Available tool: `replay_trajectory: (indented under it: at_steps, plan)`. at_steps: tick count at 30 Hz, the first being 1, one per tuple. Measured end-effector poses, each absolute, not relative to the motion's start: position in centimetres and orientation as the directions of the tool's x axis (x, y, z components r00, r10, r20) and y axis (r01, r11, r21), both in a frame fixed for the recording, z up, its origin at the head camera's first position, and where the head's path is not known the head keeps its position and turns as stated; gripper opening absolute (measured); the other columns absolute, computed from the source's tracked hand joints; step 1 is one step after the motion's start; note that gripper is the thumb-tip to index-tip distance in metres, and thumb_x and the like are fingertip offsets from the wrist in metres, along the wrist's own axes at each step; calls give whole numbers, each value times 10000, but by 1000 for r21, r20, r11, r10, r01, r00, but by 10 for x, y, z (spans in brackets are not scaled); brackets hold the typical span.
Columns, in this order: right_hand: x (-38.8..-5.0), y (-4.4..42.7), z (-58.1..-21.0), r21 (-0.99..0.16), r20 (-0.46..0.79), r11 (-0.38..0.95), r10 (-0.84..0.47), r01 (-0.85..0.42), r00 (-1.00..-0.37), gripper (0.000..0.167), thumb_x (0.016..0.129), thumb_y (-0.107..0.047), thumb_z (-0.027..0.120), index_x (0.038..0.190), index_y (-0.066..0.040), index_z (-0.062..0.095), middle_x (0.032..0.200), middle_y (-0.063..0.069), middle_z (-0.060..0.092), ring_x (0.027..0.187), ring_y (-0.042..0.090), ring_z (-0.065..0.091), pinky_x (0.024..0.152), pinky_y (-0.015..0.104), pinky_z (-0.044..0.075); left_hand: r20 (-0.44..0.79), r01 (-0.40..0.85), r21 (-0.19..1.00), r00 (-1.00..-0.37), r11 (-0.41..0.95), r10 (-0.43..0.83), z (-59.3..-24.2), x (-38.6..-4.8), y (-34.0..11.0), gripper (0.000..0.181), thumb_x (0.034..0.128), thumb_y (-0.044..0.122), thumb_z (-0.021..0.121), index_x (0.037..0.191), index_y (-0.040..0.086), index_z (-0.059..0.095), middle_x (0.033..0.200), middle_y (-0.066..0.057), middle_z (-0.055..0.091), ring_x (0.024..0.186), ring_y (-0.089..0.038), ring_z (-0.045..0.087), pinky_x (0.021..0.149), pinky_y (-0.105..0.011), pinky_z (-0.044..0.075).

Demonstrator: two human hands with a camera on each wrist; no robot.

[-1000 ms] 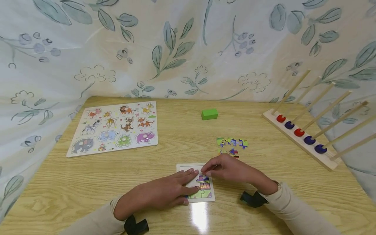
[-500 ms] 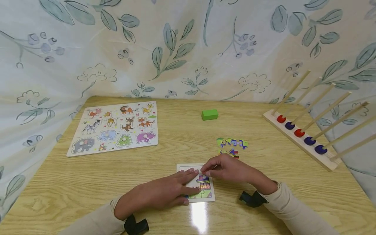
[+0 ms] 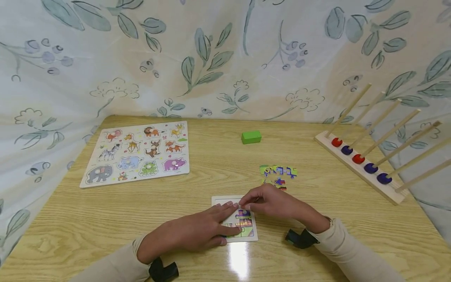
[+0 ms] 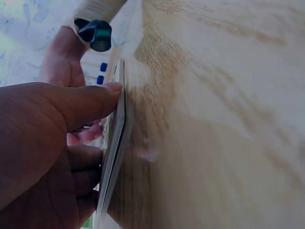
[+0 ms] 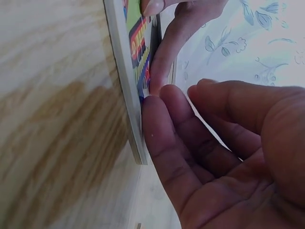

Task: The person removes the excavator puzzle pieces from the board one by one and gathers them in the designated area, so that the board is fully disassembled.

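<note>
A small jigsaw puzzle tray [image 3: 215, 201] with a pale rim lies near the table's front. Several fitted colourful pieces [image 3: 246, 223] fill part of its lower and right side. My left hand [image 3: 193, 231] rests flat across it with fingers extended; in the left wrist view the thumb touches the tray's edge [image 4: 121, 95]. My right hand [image 3: 275, 201] is at the tray's upper right, fingertips down on a piece. In the right wrist view the right fingertips [image 5: 156, 107] touch the puzzle surface, with the thumb apart from them. The piece beneath is mostly hidden.
Several loose puzzle pieces [image 3: 282, 171] lie beyond my right hand. An animal peg puzzle board [image 3: 141, 154] sits at the back left. Farther back is a green block [image 3: 251, 137]. A wooden rack [image 3: 359, 168] with upright rods and red and blue beads stands on the right.
My right hand has shifted slightly left over the tray. The left index or thumb side has moved a little along the lower pieces; the tray stays in place.
</note>
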State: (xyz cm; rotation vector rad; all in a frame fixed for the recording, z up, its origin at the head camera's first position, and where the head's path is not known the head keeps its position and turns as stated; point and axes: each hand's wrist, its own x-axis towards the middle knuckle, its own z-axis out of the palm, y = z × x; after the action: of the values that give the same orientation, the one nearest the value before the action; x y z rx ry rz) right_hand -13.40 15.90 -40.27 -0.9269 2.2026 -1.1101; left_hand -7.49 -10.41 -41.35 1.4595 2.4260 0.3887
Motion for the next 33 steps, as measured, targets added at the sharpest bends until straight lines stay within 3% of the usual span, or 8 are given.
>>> replay_trajectory:
  at_steps: [12, 20, 33]
  plan:
    - [-133, 157, -404, -835, -108, 424, -751, -351, -652, 157, 941, -56, 637, 1051, -99, 740, 1032, -36, 714, 858, 70, 612, 704, 237, 518, -131, 793, 382, -463, 476, 877, -413, -73, -103, 428, 1025, 287, 508, 1452, 282, 481, 1595, -140, 176, 1449, -301, 184, 1122, -436, 292]
    - [-132, 156, -402, -844, -108, 417, -749, -338, -654, 165, 945, -40, 625, 1055, -86, 738, 1014, -36, 720, 909, 79, 632, 749, 245, 521, -110, 822, 341, -447, 456, 888, -414, -72, -104, 454, 1024, 274, 514, 1472, 289, 446, 1604, -140, 137, 1437, -329, 211, 1107, -439, 320]
    - [-132, 156, -395, -837, -107, 423, -749, -348, -653, 163, 943, -51, 632, 1059, -88, 741, 1009, -32, 722, 898, 78, 626, 743, 237, 510, -111, 815, 351, -452, 461, 885, -414, -70, -103, 442, 1039, 261, 476, 1475, 320, 438, 1606, -141, 130, 1465, -289, 117, 1141, -454, 245]
